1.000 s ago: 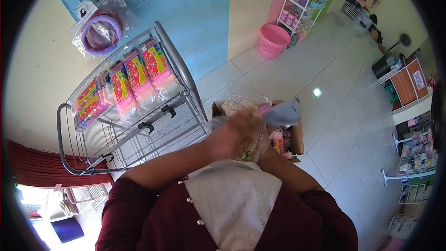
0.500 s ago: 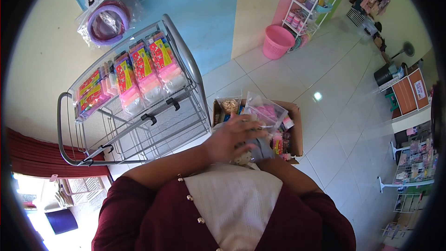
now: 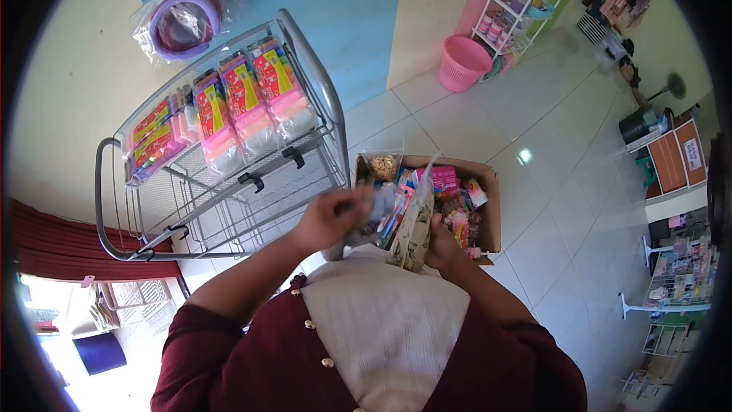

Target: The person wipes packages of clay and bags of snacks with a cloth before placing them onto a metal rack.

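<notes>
My right hand (image 3: 444, 244) is wrapped round a clear plastic bag (image 3: 415, 233) of pale greenish-beige pieces, held upright in front of my chest. My left hand (image 3: 333, 217) is to the left of the bag, its fingers bent and blurred, with a bluish translucent plastic piece (image 3: 381, 202) by its fingertips. Both hands are at the near side of an open cardboard box (image 3: 492, 221). Inside it lie a bag of light-brown pieces (image 3: 383, 165), a pink package (image 3: 438, 180) and several small colourful packets.
On the left, a grey wire rack (image 3: 324, 91) bears several packs of coloured clay (image 3: 244, 95). A pink basket (image 3: 463, 65) and a white shelf (image 3: 511, 15) stand beyond the box on the tiled floor. Purple rings in plastic (image 3: 185, 27) hang on the wall.
My hands have moved apart, the left one to the left. The bag in my right hand now stands on edge, and the pink package in the box is uncovered.
</notes>
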A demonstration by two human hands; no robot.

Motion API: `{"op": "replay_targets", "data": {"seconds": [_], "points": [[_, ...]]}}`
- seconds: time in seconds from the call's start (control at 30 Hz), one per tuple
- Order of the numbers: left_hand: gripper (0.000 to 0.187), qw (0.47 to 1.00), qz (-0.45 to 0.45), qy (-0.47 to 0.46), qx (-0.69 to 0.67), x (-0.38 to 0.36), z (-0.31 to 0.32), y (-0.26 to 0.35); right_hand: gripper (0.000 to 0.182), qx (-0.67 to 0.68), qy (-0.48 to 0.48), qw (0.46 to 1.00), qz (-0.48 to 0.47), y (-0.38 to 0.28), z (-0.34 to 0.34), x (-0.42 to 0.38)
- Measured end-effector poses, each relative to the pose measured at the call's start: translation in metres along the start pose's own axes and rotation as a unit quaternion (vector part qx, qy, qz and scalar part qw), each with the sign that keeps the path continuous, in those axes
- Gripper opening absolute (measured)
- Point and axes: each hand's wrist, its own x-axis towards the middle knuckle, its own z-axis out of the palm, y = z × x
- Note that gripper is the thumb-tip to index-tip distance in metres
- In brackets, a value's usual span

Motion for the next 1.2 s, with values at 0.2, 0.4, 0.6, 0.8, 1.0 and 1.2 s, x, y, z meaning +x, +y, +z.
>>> {"op": "replay_targets", "data": {"seconds": [0.2, 0.4, 0.6, 0.8, 1.0, 1.2], "points": [[0.034, 0.887, 0.411, -0.012, 0.211, 0.038, 0.051, 0.033, 0.061, 0.043, 0.092, 0.994, 0.029, -0.006, 0.045, 0.001], [0.027, 0.845, 0.358, -0.285, 0.276, 0.019, 0.068, 0.016, 0.054, -0.009, 0.057, 0.997, 0.051, -0.002, 0.006, -0.012], [0.022, 0.915, 0.250, -0.212, 0.234, -0.011, 0.025, -0.027, 0.053, 0.042, 0.133, 0.974, -0.177, -0.047, 0.032, 0.004], [0.036, 0.989, 0.127, -0.068, 0.026, -0.085, -0.077, 0.065, 0.071, -0.176, -0.077, 0.935, -0.297, -0.159, 0.142, 0.030], [0.092, 0.924, 0.271, 0.269, 0.027, -0.154, -0.190, 0.167, 0.078, -0.289, -0.321, 0.889, -0.150, -0.090, 0.364, 0.121], [0.058, 0.880, -0.075, 0.399, 0.246, -0.197, -0.280, 0.184, 0.065, -0.333, -0.378, 0.851, -0.148, 0.049, 0.433, 0.231]]}}
